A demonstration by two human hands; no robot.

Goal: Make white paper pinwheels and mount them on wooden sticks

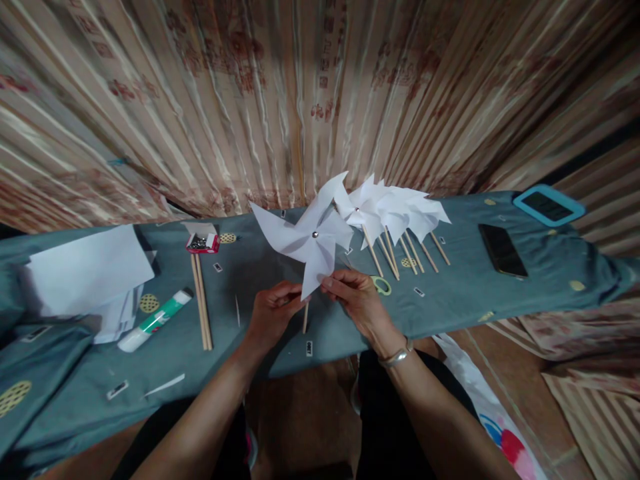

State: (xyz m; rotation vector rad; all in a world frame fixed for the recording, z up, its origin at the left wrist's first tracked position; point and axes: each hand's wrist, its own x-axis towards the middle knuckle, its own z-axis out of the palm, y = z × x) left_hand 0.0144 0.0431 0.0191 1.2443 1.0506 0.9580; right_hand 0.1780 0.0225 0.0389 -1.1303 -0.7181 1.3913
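A white paper pinwheel [299,237] with a silver pin at its centre is held up in front of me, above the cloth-covered table. My left hand [273,317] is closed at its lower blade, by the wooden stick [305,319]; the blade hides most of that stick. On the other side, my right hand [363,303] pinches the edge of the same lower blade between thumb and fingers. Just behind it to the right lie several more white pinwheels [373,200] on wooden sticks, overlapping in a row.
At left are white paper sheets [95,267], a glue stick [156,321], bare wooden sticks [201,303] and a red box of pins [203,239]. Green-handled scissors [381,286] lie near my right hand. Farther right are a phone [503,250] and a blue-framed device [550,204]. A curtain [300,100] hangs behind.
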